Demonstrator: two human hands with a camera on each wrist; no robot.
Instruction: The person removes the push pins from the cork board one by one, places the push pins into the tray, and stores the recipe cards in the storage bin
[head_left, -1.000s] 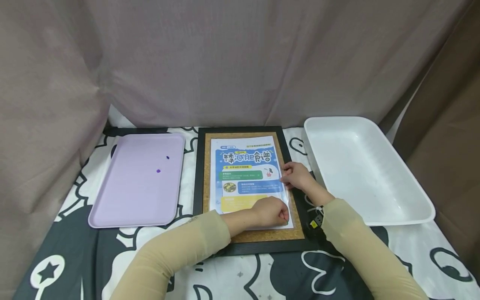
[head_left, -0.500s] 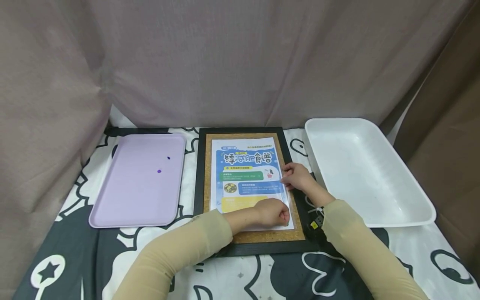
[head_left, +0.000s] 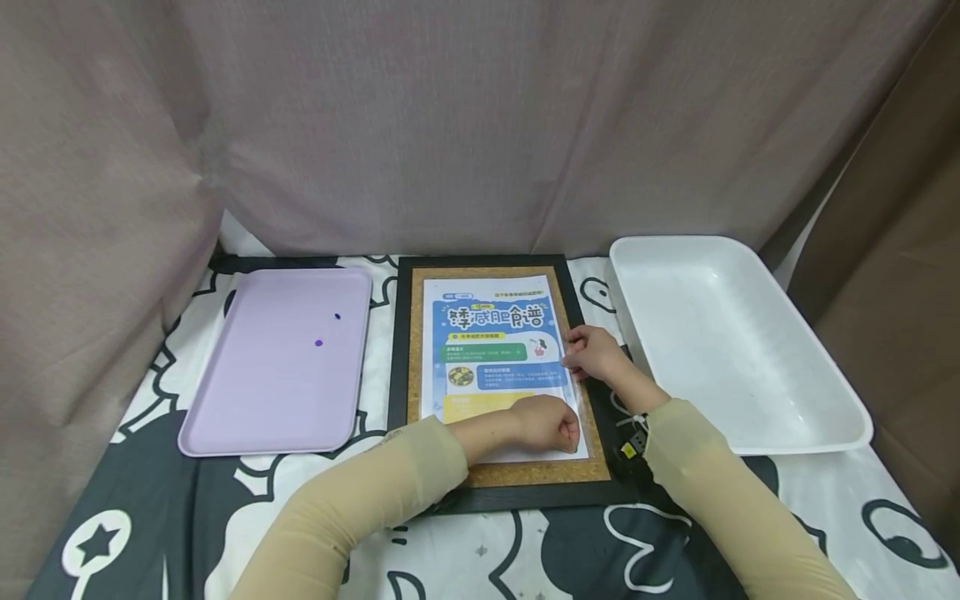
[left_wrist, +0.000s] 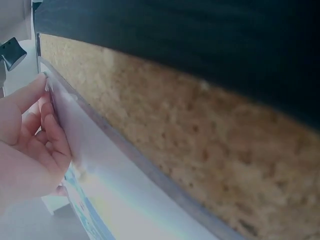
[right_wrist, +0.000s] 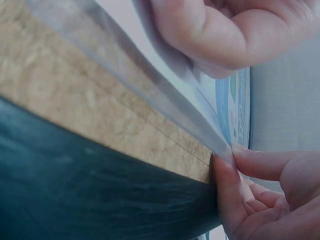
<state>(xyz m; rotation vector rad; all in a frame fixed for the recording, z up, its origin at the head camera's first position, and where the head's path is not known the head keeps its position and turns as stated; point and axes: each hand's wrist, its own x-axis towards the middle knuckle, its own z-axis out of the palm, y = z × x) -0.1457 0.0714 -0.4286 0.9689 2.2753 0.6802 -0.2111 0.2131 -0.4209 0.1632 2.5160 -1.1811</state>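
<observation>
A printed poster (head_left: 487, 333) in a clear plastic sleeve (right_wrist: 172, 112) lies on a cork board (head_left: 540, 472) with a black frame (head_left: 525, 497). My left hand (head_left: 546, 423) is over the lower right corner; its thumb and curled fingers (left_wrist: 57, 135) pinch the sleeve's edge. A tiny dark greenish spot shows at its fingertips, too small to identify. Higher on the right edge, my right hand (head_left: 597, 353) pinches the sleeve between thumb and forefinger (right_wrist: 227, 177). In the right wrist view the sleeve's edge is lifted off the cork. My left forearm hides the poster's lower part.
To the left lies a lilac tray (head_left: 262, 383) with two small purple bits (head_left: 318, 343) on it. A deep white tray (head_left: 750, 358) stands at the right. The patterned cloth (head_left: 465, 554) covers the table, and a grey-brown curtain (head_left: 420, 125) hangs behind.
Both hands stay at the poster's right edge with hardly any movement. The whole head view has shifted very slightly.
</observation>
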